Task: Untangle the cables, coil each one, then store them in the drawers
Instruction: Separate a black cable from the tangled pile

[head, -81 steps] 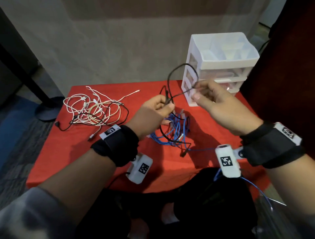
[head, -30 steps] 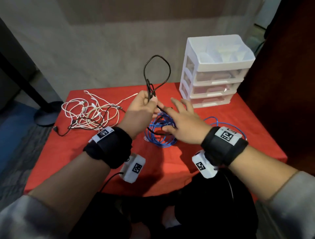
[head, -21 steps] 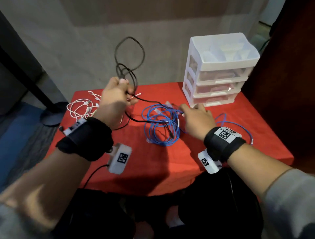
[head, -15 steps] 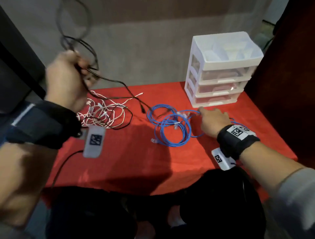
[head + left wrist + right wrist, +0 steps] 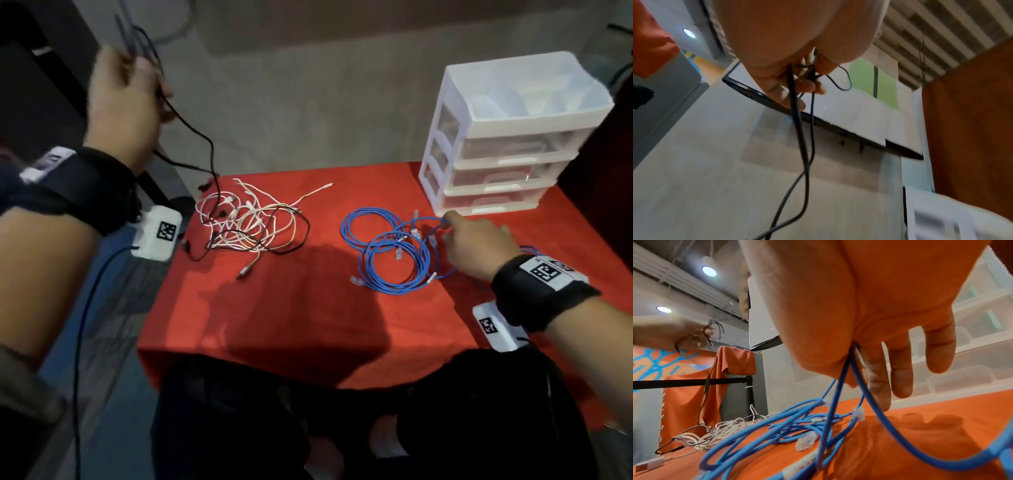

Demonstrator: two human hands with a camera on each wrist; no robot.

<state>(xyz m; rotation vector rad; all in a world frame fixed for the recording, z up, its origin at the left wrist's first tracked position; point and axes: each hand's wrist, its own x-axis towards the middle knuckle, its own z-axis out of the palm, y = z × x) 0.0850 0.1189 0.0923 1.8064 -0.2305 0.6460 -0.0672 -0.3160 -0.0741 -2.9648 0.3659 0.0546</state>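
My left hand (image 5: 137, 75) is raised high, beyond the table's left edge, and its fingers curl round a bunched black cable (image 5: 209, 150). The cable's loose tail hangs down toward the white tangle. In the left wrist view the fingers (image 5: 797, 84) grip the black cable (image 5: 805, 146) as its strands dangle. My right hand (image 5: 455, 228) rests low on the table, in front of the drawers. Thumb and forefinger pinch a loop of the blue cable (image 5: 838, 382), the other fingers straight. The blue cables (image 5: 387, 260) lie in loose rings on the red cloth.
A tangle of white cables with a black one (image 5: 253, 222) lies at the table's back left. The white three-drawer unit (image 5: 507, 144), drawers closed, stands at the back right corner. The red cloth (image 5: 308, 308) covers the table.
My left hand swung up and far left, drawing the black cable out of the blue pile. My right hand moved down onto the blue cables and stayed near the drawers.
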